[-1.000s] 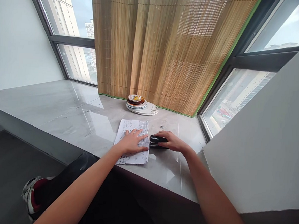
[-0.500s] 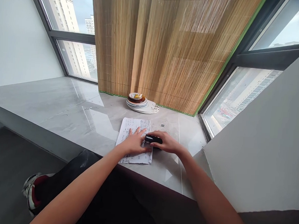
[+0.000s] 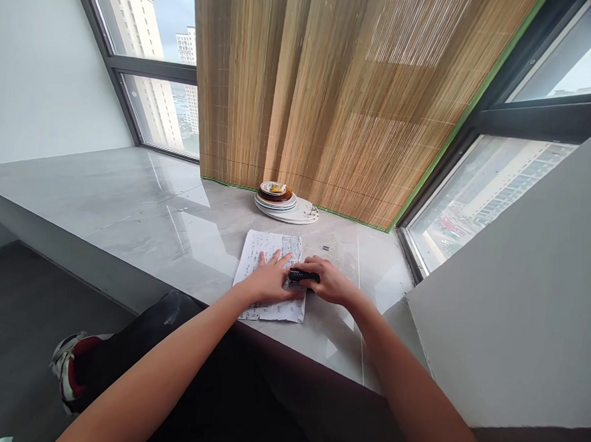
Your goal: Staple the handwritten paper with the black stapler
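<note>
The black stapler (image 3: 303, 275) lies inside the right grip (image 3: 328, 280), overlapping the paper (image 3: 254, 250).

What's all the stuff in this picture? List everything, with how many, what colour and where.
Ledge: one, grey, across the middle
Paper: number of sheets unclear, white with dark writing, near the ledge's front edge
Stapler: one, black, at the paper's right edge
Small bits: about two, dark, beyond the stapler
Plates: one stack, white and brown, before the blind
Yellow item: one, on the top plate
Blind: one, tan with green edging, centre back
Windows: two, dark-framed, either side
Buildings: several, pale, outside
Walls: two, pale, either side
Floor: one, dark grey, lower left
Shoe: one, pale and red, lower left
Trousers: dark, bottom
Hands: two, bare, left on paper, right on stapler
</note>
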### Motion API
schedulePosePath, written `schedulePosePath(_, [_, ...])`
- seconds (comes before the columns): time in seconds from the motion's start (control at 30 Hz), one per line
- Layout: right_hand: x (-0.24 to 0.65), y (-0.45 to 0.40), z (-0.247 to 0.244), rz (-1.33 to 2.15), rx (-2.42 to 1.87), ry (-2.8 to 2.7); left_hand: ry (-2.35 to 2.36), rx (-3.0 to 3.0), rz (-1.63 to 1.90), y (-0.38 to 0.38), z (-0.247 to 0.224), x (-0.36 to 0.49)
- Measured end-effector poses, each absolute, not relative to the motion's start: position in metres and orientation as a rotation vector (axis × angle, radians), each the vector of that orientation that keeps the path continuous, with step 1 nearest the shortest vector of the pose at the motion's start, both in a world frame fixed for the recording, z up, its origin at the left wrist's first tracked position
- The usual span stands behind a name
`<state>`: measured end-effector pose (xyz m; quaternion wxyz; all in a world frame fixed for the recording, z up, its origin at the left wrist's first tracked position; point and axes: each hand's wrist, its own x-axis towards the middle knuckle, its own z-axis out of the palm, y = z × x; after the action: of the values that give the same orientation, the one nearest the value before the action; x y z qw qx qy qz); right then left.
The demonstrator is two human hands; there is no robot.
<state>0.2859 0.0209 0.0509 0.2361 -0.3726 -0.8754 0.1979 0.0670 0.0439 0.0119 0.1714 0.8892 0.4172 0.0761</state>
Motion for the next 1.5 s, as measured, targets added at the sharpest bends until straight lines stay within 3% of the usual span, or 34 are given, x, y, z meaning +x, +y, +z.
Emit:
schedulePosePath(0.67, [0.277, 0.014, 0.055, 0.502, -1.193, -2.445, 1.219, 2.523, 0.167, 0.041, 0.016, 0.071])
schedulePosePath(1.13, [0.25, 0.003, 0.048, -0.006, -1.479, -2.611, 1.295, 2.501, 0.139, 0.049, 0.013, 0.07])
schedulePosePath(1.33, [0.284, -0.003, 0.05, 0.145, -1.545, -2.427, 1.149, 2.511, 0.077, 0.052, 0.02, 0.056])
schedulePosePath(1.5, [0.297, 0.009, 0.064, -0.058, -1.867, -1.913, 1.085, 2.433, 0.086, 0.06, 0.026, 0.044])
